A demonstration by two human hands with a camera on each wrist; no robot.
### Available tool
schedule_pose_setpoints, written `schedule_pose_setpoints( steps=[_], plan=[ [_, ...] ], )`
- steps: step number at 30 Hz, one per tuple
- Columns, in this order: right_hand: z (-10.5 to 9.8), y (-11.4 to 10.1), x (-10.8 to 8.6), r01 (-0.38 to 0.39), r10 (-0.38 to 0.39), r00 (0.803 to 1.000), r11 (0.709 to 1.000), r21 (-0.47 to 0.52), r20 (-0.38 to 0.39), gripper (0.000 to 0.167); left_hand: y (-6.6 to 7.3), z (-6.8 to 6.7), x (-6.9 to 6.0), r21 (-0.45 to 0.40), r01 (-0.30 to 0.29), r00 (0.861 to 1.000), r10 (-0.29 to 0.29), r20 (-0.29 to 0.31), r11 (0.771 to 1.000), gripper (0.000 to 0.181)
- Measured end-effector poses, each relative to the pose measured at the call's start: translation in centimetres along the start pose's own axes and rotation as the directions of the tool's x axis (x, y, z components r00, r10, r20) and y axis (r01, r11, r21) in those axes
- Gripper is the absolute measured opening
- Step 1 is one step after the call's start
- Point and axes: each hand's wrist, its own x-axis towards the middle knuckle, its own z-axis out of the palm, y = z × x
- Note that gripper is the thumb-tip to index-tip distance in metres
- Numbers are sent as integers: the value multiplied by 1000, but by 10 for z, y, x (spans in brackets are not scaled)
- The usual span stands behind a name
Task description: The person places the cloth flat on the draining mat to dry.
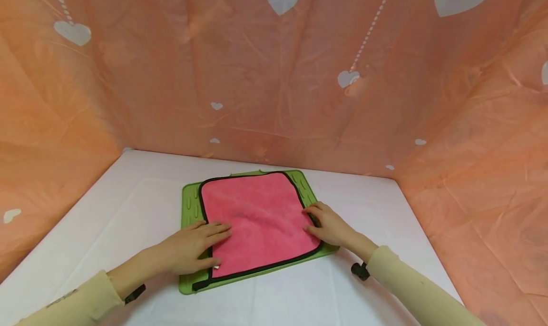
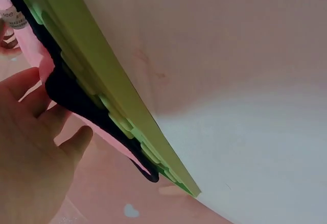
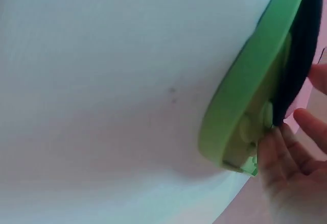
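A pink towel [image 1: 257, 221] with black edging lies spread over a green tray [image 1: 188, 212] with raised oval ridges. Some small creases run across the towel's middle. My left hand [image 1: 188, 247] rests on the towel's left side, fingers extended and thumb near the lower left corner by a small white tag. At the right edge, my right hand [image 1: 331, 226] touches the towel with fingers and thumb lightly bent. In the left wrist view the black edging [image 2: 76, 94] stands slightly raised beside my left fingers. The right wrist view shows fingertips against the edging [image 3: 301, 55].
The tray lies on a white-covered table [image 1: 141, 197]. Orange curtains [image 1: 274, 78] with white hearts enclose the back and both sides. A black strap device [image 1: 360, 271] sits at the right wrist, and another [image 1: 135, 293] at the left.
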Motion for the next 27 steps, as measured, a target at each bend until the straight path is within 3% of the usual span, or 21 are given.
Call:
schedule_pose_setpoints(
  steps=[6, 11, 23, 27],
  plan=[
    [-4, -1, 4, -126, 124, 992, 985, 118, 26, 34, 2, 0, -1, -51, 30, 995, -25, 94, 998, 75],
    [-5, -2, 8, -176, 171, 984, 977, 118, 54, 34, 5, 0, -2, -86, 56, 990, -45, 130, 995, 81],
    [-7, -7, 10, -225, 223, 974, 972, 64, 42, 34, 4, -2, -9, -140, 51, 993, -36, 111, 989, 84],
    [-6, -11, 17, -153, 153, 988, 988, 29, 5, 37, 2, -1, -1, -102, 38, 996, -29, 83, 994, 82]
  ],
)
